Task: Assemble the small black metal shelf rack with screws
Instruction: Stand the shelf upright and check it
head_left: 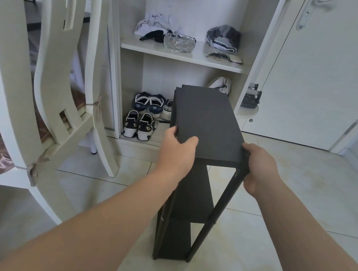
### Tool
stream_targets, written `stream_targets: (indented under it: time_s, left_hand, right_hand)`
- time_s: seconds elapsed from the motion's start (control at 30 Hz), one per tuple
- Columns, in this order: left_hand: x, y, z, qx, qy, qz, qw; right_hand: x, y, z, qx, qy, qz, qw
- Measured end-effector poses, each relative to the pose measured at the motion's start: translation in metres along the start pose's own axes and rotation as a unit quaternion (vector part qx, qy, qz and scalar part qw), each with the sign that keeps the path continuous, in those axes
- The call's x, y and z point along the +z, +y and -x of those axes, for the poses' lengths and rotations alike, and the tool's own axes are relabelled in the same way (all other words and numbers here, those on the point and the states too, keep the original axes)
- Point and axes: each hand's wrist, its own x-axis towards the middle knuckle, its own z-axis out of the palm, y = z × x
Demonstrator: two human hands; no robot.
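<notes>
The black shelf rack (208,121) stands upright on the tiled floor in front of an open wardrobe, with a flat top panel, lower shelves and thin black posts. My left hand (176,151) grips the near left corner of the top panel, thumb lying on top. My right hand (258,169) grips the near right corner, where the front right post (220,209) meets the top. No screws or tools are visible.
A white chair (48,82) with a tied cushion stands close on the left. The open wardrobe (181,55) behind the rack holds shoes (143,115) at floor level, plus a glass bowl (179,43) and clothes on a shelf. A white door (328,72) is to the right.
</notes>
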Motion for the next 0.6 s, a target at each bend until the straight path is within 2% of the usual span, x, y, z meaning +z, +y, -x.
stream_targets:
  time_s: [0.13, 0.2, 0.27, 0.33, 0.4, 0.5, 0.6]
  left_hand:
    - [-0.012, 0.006, -0.015, 0.01, -0.017, -0.045, 0.999]
    - [-0.026, 0.013, -0.027, 0.005, -0.013, -0.059, 0.998]
    - [-0.036, 0.015, -0.034, 0.003, 0.043, -0.046, 0.998]
    - [-0.034, 0.01, -0.033, -0.022, 0.115, -0.02, 0.993]
    - [-0.02, 0.003, -0.023, -0.051, 0.137, -0.011, 0.989]
    - [-0.003, -0.006, -0.011, -0.04, 0.083, 0.005, 0.996]
    - [-0.009, -0.005, -0.018, -0.029, 0.027, -0.016, 0.999]
  right_hand:
    - [0.0, 0.006, 0.005, 0.003, -0.013, 0.007, 1.0]
    - [-0.001, 0.008, 0.011, 0.037, -0.072, 0.023, 0.996]
    - [-0.006, 0.006, 0.016, 0.08, -0.162, 0.054, 0.982]
    - [-0.01, 0.003, 0.017, 0.092, -0.195, 0.081, 0.973]
    - [-0.009, -0.002, 0.013, 0.061, -0.168, 0.07, 0.981]
    - [-0.005, -0.002, 0.003, 0.006, -0.106, 0.018, 0.994]
    - [0.001, 0.003, 0.001, 0.013, -0.082, -0.017, 0.996]
